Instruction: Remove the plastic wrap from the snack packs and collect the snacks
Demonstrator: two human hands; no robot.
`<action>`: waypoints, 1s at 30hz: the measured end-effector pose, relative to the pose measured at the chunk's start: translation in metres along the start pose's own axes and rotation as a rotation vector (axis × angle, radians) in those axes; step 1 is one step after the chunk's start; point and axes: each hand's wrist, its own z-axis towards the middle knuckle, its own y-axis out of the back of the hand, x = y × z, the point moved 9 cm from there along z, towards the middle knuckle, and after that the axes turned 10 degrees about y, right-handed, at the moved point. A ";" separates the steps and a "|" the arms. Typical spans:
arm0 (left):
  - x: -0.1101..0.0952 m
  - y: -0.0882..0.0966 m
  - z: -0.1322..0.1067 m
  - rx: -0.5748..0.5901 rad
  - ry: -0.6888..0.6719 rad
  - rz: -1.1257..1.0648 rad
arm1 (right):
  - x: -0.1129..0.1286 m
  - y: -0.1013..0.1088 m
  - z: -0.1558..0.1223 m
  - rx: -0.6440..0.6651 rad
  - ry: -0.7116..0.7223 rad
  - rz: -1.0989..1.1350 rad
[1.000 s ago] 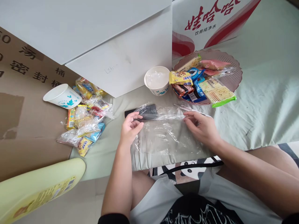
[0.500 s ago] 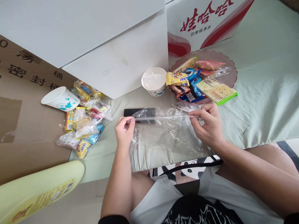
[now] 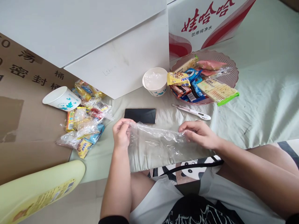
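A clear plastic bag [image 3: 155,144] lies stretched across the pale green sheet in front of me. My left hand [image 3: 121,133] pinches its left top corner with closed fingers. My right hand [image 3: 198,133] grips the bag's right top edge, fingers pressed together. A black phone [image 3: 140,115] lies flat just beyond the bag. A white pen-like stick [image 3: 192,112] rests to the right of the phone.
A pink plate [image 3: 230,77] holds several snack packets. A paper cup [image 3: 155,81] stands beside it; another paper cup [image 3: 62,99] lies tipped at left by a heap of bagged snacks [image 3: 85,124]. White box [image 3: 112,59], red-printed carton [image 3: 205,21], cardboard [image 3: 25,102], yellow object [image 3: 39,189].
Both hands drew the bag's top edge toward me and lower, off the phone. The phone and the white stick now lie uncovered.
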 end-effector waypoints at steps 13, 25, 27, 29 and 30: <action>0.027 -0.032 -0.012 0.278 0.285 0.085 | 0.007 0.000 0.002 -0.006 0.129 -0.048; 0.037 -0.046 -0.021 0.446 0.347 0.176 | -0.007 0.001 0.006 -0.044 -0.065 -0.160; 0.037 -0.046 -0.021 0.456 0.337 0.184 | -0.007 -0.001 0.006 -0.034 -0.069 -0.176; 0.038 -0.046 -0.021 0.461 0.328 0.196 | -0.008 -0.002 0.006 -0.034 -0.073 -0.186; 0.038 -0.046 -0.021 0.463 0.324 0.204 | -0.008 -0.002 0.005 -0.031 -0.076 -0.189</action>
